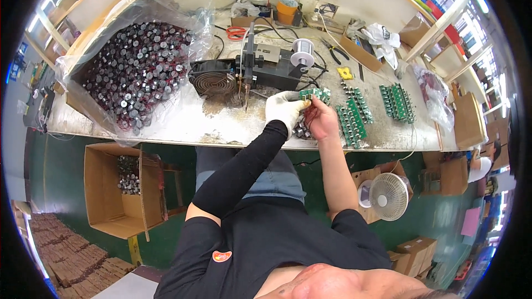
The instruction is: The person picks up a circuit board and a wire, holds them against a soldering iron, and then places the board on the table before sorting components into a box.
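A small green circuit board (320, 94) is held just above the bench's front edge. My left hand (282, 109), in a white glove with a black sleeve, is closed on it from the left. My bare right hand (323, 122) touches the board's lower side with its fingertips pinched together; what they pinch is too small to make out. Partly hidden between the hands lie several small metal motors (302, 130). Behind the hands stands a black soldering machine (274, 73) with a solder spool (302, 53). Rows of green boards (351, 124) lie right of my right hand.
A plastic-lined box of small motors (138, 72) fills the bench's left. A black fan (213, 84) sits beside the machine. Further right are more boards (397, 103), pliers (337, 54) and a yellow piece (344, 73). Below stand a carton (113, 210) and a white fan (389, 196).
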`<state>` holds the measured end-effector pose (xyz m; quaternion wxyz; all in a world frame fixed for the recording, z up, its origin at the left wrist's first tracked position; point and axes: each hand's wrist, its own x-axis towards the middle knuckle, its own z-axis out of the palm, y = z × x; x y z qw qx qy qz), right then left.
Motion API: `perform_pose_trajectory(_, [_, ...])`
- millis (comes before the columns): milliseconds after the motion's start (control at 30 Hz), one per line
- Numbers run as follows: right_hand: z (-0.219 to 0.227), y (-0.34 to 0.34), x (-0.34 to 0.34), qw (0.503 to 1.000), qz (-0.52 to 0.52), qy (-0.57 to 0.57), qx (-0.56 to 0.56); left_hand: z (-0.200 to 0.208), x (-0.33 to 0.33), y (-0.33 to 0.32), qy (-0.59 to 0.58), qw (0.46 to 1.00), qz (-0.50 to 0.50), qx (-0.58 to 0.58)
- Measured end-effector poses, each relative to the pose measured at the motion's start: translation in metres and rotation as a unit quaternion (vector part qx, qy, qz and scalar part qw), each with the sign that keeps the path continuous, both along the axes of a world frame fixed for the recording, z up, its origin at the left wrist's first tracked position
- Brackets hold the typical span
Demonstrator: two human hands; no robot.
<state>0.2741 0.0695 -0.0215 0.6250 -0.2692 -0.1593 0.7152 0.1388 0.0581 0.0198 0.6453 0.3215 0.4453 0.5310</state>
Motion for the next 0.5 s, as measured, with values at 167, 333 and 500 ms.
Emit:
perform_pose_trajectory(167, [-0.002,0.003,0.007,0.998,0.037,0.012,-0.058,-0.009,-0.004,0.001,-0.084,0.995,-0.036,-0.025])
perform_pose_trajectory(333, [-0.018,0.012,0.02,0.984,0.122,0.11,-0.071,-0.016,-0.003,0.004,-0.235,0.965,-0.093,-0.071])
perform_pose_trajectory(500, [0.032,-0.023,-0.01,0.978,-0.03,-0.204,0.039,-0.012,0.0,-0.001,0.255,0.937,-0.089,0.222])
